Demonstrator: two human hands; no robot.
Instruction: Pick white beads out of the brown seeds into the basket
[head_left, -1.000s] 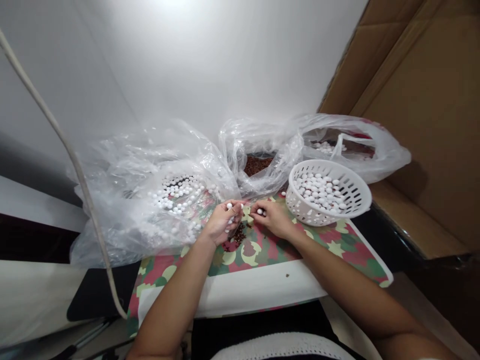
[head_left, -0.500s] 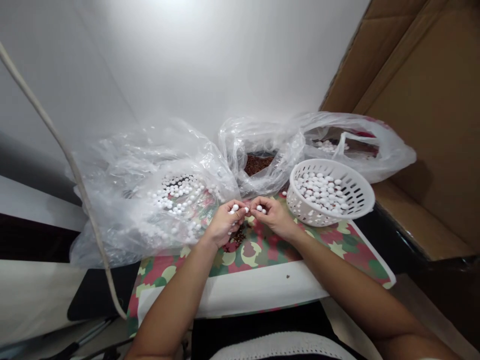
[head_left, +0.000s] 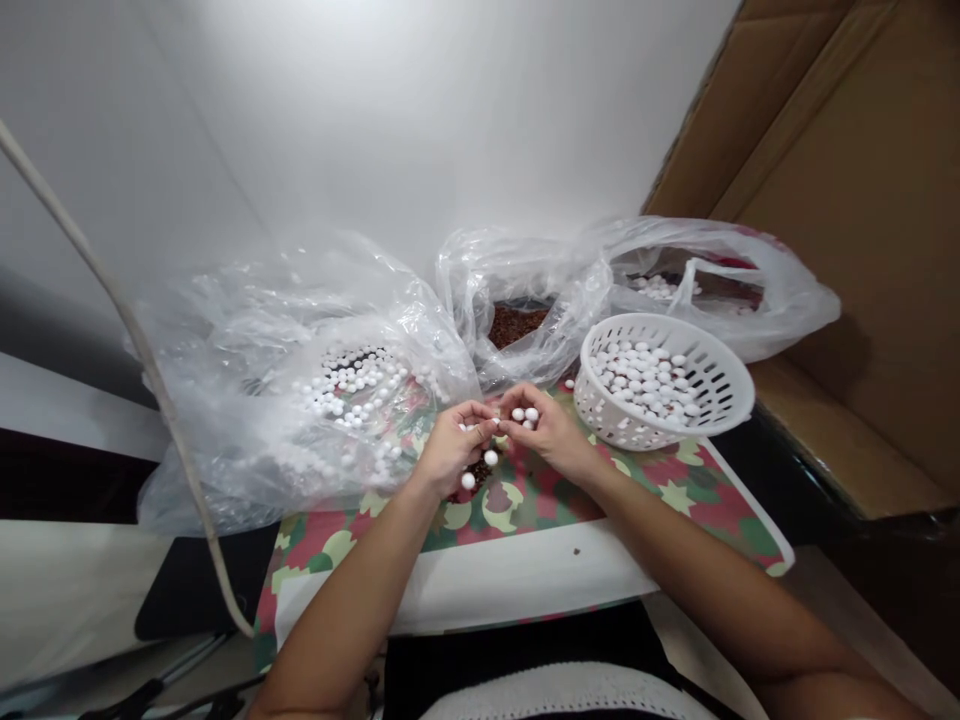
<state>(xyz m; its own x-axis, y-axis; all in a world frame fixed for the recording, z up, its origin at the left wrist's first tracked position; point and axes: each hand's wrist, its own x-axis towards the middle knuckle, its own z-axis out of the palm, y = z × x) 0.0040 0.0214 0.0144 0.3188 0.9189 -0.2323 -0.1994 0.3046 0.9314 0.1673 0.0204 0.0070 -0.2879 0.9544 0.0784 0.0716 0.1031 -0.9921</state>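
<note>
L hand (head_left: 448,442) & R hand (head_left: 553,434) curled, close tog.

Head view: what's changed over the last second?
The left hand and right hand have come together, fingertips now meeting at a white ball. Two loose balls now show below the left hand, over the brown bits, apparently let go by it; falling or resting, I can't tell. The right hand still holds several balls. Basket and plastic bags unchanged.

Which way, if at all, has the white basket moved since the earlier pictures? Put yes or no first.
No: against the patterned table cover, the white basket keeps its place, with no clear shift either way.
</note>
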